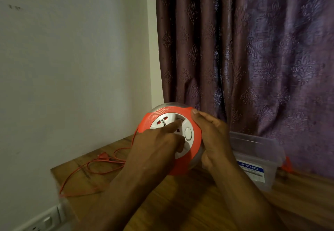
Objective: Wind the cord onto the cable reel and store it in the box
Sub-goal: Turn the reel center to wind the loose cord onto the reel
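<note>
Big purple patterned curtain (253, 49) fills the right side, plain white wall (72, 59) on the left, and a wooden table (180, 203) runs along the bottom. On the table at the right sits a clear plastic box (256, 160) with a "MULTI-BOX" label, right up against the curtain. The orange and white cable reel (171, 136) is held up off the table, socket face tilted toward the camera. The right hand (213, 138) is wrapped around its right rim, thumb on top. The left hand (159, 144) is on the face with the index finger poking into the middle, maybe at a winding knob, it's too dim to say. The orange cord (94, 167) lies in loose loops on the table to the left, running up to the reel.
</note>
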